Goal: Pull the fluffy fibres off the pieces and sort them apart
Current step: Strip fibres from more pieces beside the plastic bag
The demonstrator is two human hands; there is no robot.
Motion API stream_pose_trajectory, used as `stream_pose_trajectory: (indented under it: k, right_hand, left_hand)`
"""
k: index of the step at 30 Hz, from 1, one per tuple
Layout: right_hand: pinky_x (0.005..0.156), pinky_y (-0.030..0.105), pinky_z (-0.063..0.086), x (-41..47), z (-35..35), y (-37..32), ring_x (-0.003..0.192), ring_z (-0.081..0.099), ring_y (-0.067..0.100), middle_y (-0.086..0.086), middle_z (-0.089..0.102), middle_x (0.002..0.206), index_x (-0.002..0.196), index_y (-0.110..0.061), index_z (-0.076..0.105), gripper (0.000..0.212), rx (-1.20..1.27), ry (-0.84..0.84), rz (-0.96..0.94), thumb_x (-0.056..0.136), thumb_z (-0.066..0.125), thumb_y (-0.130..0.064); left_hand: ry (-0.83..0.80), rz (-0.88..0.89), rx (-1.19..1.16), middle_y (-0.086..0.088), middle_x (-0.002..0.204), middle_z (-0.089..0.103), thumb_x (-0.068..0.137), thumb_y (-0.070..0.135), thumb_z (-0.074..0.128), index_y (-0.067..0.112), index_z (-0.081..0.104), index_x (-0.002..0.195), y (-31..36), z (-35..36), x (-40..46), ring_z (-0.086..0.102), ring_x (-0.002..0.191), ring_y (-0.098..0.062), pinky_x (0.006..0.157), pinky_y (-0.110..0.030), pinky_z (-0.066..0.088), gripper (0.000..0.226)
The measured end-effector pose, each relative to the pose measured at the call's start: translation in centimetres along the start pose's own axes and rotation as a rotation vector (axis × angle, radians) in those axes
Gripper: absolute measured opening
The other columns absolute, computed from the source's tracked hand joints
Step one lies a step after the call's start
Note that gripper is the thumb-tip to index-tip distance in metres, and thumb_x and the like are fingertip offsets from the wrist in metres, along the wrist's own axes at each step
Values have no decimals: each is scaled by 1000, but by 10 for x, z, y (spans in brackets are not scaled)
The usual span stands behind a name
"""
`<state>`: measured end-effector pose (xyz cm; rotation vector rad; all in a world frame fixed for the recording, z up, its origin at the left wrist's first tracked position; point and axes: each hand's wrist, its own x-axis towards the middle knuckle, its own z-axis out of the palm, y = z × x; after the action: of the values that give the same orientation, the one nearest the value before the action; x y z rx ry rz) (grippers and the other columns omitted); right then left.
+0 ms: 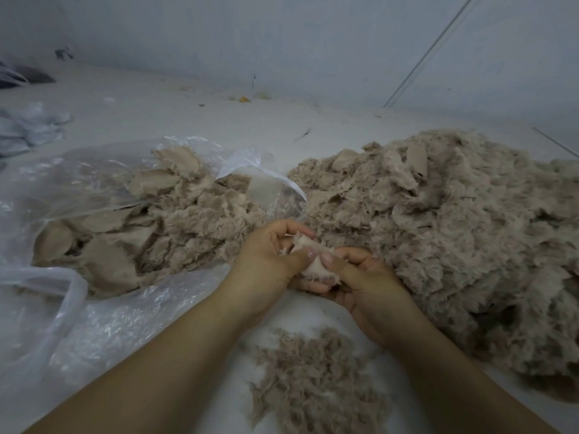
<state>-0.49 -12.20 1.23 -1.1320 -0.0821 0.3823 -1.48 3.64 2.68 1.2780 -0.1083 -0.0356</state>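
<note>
Hands meet at frame centre: our left hand [269, 258] and right hand [365, 286] both pinch one small pale fuzzy piece [308, 260] between thumbs and curled fingers. Its long axis runs upper left to lower right. Loose fibres [316, 380] lie below; fluffy heap [454, 233] right, bagged pieces [163, 214] left.

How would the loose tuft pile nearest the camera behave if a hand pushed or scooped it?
The tuft pile would probably scatter rather than slide whole: it lies in separate wispy clumps. It looks very light and likely limp, with ragged, airy edges.
</note>
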Motion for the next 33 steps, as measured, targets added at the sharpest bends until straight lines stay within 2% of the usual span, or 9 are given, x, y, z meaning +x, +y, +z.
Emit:
stream_pose_trajectory:
  k: [3,8,13,16,20,22,25,30,33]
  right_hand:
    - [61,26,57,2,0,1,65,67,17,13,71,77,78,-4,61,15,43,13,-5,77,66,-19]
    - [54,22,53,2,-2,0,62,65,14,8,70,72,62,-15,67,10,-19,15,-43,71,69,-20]
    - [73,45,55,1,-2,0,71,65,37,29,65,74,81,7,60,28,-68,-201,-108,89,66,-19]
    - [74,55,50,2,-3,4,71,57,42,37,56,71,77,9,57,38,-144,-138,-114,86,68,-26]
    - [51,28,40,3,-3,4,48,41,22,13,46,54,62,-13,62,33,-223,9,-83,69,81,-39]
    - [50,26,39,2,0,3,47,40,17,8,47,53,59,-17,63,27,-195,39,-80,64,77,-40]
    - [57,29,49,0,-1,2,57,56,20,13,61,63,63,-15,67,22,-167,-19,-101,71,73,-35]
    - [84,48,49,1,-3,1,84,56,40,30,60,87,81,6,60,39,-129,-38,-84,81,74,-31]
    - [97,60,44,1,-1,1,90,59,46,32,61,88,88,13,61,36,-89,-146,-48,95,58,-22]
  left_hand:
    - [31,33,19,-8,74,67,89,-7,62,0,60,97,0,-2,2,71,67,-37,54,-39,59,11]
    - [133,98,96,-17,66,64,85,-3,66,-1,62,86,5,-5,3,60,42,-29,39,-27,49,5]
    - [6,62,180,-35,68,59,88,9,67,4,69,80,3,0,-2,56,38,-28,36,-25,44,10]
    - [3,63,196,-29,66,63,91,12,64,6,71,76,2,4,-5,54,38,-25,37,-24,42,17]
    - [161,67,176,-8,59,64,95,11,59,13,71,66,5,-2,-1,49,34,-21,35,-22,36,31]
    - [194,35,163,-7,63,64,95,19,59,14,68,66,8,-4,1,47,32,-22,33,-21,33,31]
    - [77,-81,168,-17,59,63,80,46,67,18,68,63,12,-3,-3,48,31,-23,32,-18,31,33]
    - [-16,-53,235,-14,52,60,88,16,68,5,67,73,10,-5,-3,46,30,-19,33,-18,31,19]
    - [-17,-34,233,-14,52,60,89,15,67,-2,65,79,9,-3,-4,47,30,-19,34,-19,32,19]
